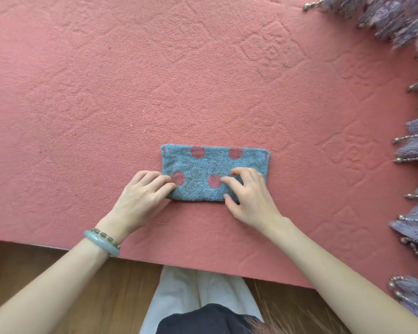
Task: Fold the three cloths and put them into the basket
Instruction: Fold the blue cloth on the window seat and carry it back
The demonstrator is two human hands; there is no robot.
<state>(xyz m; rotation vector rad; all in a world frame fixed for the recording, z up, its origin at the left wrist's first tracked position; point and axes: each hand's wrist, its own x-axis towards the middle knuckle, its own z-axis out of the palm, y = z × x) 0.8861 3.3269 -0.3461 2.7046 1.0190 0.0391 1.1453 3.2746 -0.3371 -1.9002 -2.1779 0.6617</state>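
Both hands work the near edge of one cloth (215,173), a blue-grey terry piece with red dots, already doubled into a long band. The left hand (144,197) sits at the band's near left corner, fingers curled and bunched onto the fabric, thumb tucked beneath or beside the edge; it seems to pinch that corner, though the contact itself is hidden by the knuckles. The right hand (247,198) covers the near right part, fingers bent and slightly spread on top of the cloth, thumb at the near hem, so the grip looks like a light pinch of the edge rather than a flat press. Holding both near corners this way probably serves to line up the layers or to lift the edge for another fold.

Between the hands the cloth lies flat on the bench (106,92), which wears a pink, embossed cover; its far edge is free, well clear of either hand. A pale green bangle (101,242) circles the left wrist. Purple tasselled fabric (410,145) borders the right side, well apart from the cloth. No basket and no other cloths are visible.
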